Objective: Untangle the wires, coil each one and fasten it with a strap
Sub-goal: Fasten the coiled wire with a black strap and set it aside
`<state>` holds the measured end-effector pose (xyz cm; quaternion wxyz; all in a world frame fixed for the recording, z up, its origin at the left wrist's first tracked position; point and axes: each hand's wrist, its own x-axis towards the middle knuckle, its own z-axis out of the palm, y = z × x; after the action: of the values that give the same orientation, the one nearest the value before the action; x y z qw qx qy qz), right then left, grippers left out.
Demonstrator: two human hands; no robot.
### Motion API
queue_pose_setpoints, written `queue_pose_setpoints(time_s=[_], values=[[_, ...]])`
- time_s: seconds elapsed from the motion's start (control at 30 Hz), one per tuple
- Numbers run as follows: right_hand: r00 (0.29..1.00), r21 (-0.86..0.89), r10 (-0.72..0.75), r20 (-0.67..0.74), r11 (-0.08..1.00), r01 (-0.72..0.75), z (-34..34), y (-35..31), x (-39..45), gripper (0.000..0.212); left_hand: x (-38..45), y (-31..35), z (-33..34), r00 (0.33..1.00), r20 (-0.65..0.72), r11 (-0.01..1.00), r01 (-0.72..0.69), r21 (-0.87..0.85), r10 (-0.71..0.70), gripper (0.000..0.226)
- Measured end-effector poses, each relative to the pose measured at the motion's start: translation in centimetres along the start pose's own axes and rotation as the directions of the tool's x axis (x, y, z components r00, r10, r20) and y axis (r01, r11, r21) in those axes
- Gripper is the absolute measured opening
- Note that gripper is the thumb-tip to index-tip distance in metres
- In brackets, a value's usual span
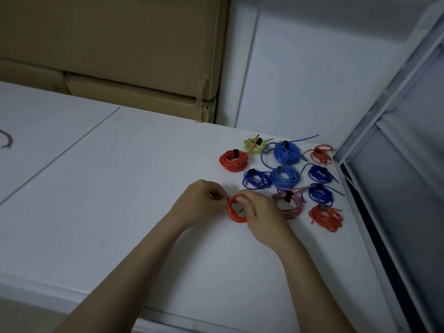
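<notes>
Both hands on a red wire coil [236, 212], held just off the white table [120, 188], directly in front of the strapped coils [286, 164]. Right hand [259, 212] grips the coil, thumb through its hole. Left hand [204, 200] pinches its left edge, fingers curled. Cardboard boxes [120, 56] behind the table.

The right hand [258, 212] covers the near right side of the red coil [234, 211], and its fingers [242, 197] hide part of the top. A thin dark piece [241, 210] inside the coil is too small to tell. A purple wire [7, 139] on the bench [120, 188] is cut off by the left edge. Both forearms run out at the bottom edge.
</notes>
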<state>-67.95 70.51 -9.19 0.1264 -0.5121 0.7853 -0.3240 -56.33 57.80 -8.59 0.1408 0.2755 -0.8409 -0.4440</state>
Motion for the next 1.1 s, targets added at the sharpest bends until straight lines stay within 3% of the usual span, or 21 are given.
queue_pose_setpoints(time_s=[0.1,0.5,0.67,0.9,1.1], values=[[0.999,-0.016,0.031,0.019,0.999,-0.030,-0.1,0.2,-0.1,0.022,0.3,0.0,0.1,0.999,0.037,0.999,-0.026,0.042,0.024,0.006],[0.993,0.060,0.117,0.034,0.991,-0.119,0.0,0.3,-1.1,0.022,0.3,-0.4,0.0,0.984,0.168,0.973,-0.012,-0.229,0.052,0.014],[0.995,0.051,0.101,0.015,0.994,-0.101,0.2,0.3,-0.9,0.021,0.2,-0.4,0.3,0.979,0.191,0.993,-0.051,-0.108,0.071,0.019],[0.997,0.052,0.080,-0.003,0.995,-0.080,0.0,0.4,-1.4,0.023,-0.1,0.3,0.7,0.956,0.219,0.965,-0.230,0.130,0.198,0.018],[0.987,0.152,0.144,-0.076,0.980,-0.131,-2.1,0.7,-3.3,0.024,-0.7,1.0,0.7,0.954,0.233,0.962,-0.228,0.149,0.190,0.031]])
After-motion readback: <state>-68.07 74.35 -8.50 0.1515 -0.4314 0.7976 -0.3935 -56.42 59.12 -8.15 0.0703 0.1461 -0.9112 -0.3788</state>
